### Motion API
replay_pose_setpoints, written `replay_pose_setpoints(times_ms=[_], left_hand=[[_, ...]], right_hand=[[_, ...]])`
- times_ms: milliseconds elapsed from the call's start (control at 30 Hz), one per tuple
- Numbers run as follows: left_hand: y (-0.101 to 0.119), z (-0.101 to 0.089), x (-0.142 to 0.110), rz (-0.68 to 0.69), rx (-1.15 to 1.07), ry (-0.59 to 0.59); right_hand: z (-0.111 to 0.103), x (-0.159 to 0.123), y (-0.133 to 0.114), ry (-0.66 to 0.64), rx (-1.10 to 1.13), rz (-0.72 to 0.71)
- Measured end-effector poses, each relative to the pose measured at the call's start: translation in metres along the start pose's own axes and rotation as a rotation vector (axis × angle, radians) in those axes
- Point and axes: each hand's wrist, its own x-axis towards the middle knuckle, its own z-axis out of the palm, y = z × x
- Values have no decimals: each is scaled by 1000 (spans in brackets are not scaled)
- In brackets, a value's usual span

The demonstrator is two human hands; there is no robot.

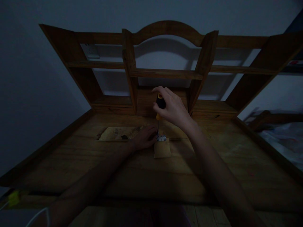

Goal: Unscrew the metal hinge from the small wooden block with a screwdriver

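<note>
My right hand (174, 107) is closed around the black and yellow handle of a screwdriver (160, 102), held upright with its shaft pointing down. The screwdriver's tip meets the left part of a small metal hinge (161, 138). Below the hinge, a small square piece of wood (162, 149) lies flat against it. My left hand (145, 137) is low on the desk, thumb and fingers gripping at the hinge's left edge; the fingertips are partly hidden in the dim light. Under and left of that hand lies a long, thin wooden strip (115, 133) with dark stains and a ragged left end.
The wooden desk top (227, 157) spreads around the hands. A wooden shelf unit (165, 73) with an arched top rises at its back against the wall. A yellow object (13, 198) is at the lower left, and pale plastic bags (281, 142) lie at the right.
</note>
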Motion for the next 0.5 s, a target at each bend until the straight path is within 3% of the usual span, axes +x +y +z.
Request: replay_pose_setpoints(times_ms=[233, 500], left_hand=[[-4, 2, -1, 1, 34, -2], [-6, 5, -1, 33, 22, 23]], right_hand=[[-5, -1, -8, -28, 1, 29], [1, -1, 2, 5, -30, 11]])
